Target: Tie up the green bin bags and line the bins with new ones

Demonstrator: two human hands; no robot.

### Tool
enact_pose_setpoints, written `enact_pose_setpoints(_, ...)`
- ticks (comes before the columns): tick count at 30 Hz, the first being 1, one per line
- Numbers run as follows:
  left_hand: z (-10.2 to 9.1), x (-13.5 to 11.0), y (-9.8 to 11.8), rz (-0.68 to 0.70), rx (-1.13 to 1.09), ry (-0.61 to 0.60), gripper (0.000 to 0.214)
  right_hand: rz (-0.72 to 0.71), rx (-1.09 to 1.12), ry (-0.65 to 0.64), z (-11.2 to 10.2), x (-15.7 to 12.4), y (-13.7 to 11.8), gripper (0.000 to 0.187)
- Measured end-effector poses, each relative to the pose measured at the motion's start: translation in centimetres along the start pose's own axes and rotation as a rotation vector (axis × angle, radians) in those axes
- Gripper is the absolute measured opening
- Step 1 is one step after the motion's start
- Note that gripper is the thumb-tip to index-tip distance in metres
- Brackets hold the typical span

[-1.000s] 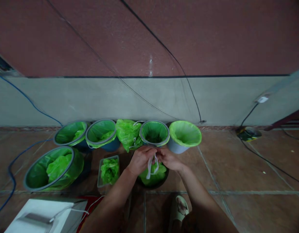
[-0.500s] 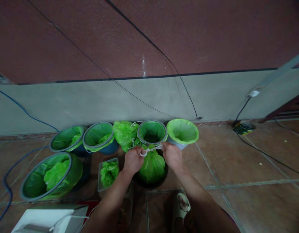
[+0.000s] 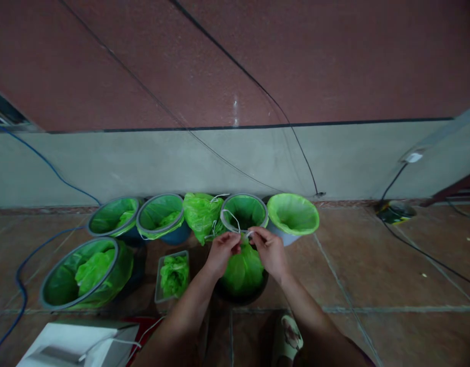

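A green plastic bag (image 3: 242, 272), gathered at its neck, sits in a dark round bin (image 3: 240, 302) in front of me. Both my hands pinch a white drawstring (image 3: 237, 223) just above the neck. My left hand (image 3: 222, 251) has thumb and fingertips closed on one side of it, and a loop of the string arches up over the rim of the bin behind. On the other side my right hand (image 3: 271, 250) grips the string between bent fingers. The fingertips of the two hands are close together.
Lined bins (image 3: 244, 196) stand along the wall, with a tied green bag (image 3: 201, 214) among them. A larger lined bin (image 3: 55, 300) is at left, near a clear box (image 3: 158, 285) of green bags. A white box (image 3: 47, 344) lies lower left; cables cross the floor.
My hands have drawn closer together above the bag. The string, pulled taut between them before, now shows a raised loop. The whole view has shifted slightly.
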State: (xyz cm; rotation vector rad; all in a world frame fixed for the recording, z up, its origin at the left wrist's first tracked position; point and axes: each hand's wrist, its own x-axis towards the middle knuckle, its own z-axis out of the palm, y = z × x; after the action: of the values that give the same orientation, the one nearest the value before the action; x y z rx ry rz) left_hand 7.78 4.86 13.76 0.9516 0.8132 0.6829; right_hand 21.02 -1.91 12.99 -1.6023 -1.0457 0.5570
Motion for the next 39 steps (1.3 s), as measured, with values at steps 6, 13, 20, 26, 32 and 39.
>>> enact_pose_setpoints(6,-0.3,0.1,-0.5,0.181,0.343,-0.173,0.017,-0.284,-0.138,-0.17,0.2,-0.5,-1.1,0.026)
enact_pose_setpoints(13,-0.4,-0.2,-0.8,0.282,0.482,-0.195,0.022,-0.042,-0.145,-0.256,0.0,-0.2,-0.2,0.043)
enact_pose_setpoints(20,0.1,-0.5,-0.3,0.02,0.052,0.021,0.026,0.013,-0.082,-0.264,0.3,-0.6,0.5,0.045)
enact_pose_setpoints(26,-0.7,-0.1,-0.2,0.116,0.103,0.062,0.012,0.241,-0.02,-0.378,0.2,-0.8,0.5,0.07)
enact_pose_setpoints(32,-1.2,0.0,0.5,0.412,0.488,-0.025,0.007,0.185,-0.216,-0.169,-0.2,0.0,2.7,0.057)
enact_pose_setpoints(39,-0.5,-0.2,-0.3,0.477,0.517,-0.02,0.021,0.17,-0.056,-0.303,-0.1,-0.1,1.2,0.037)
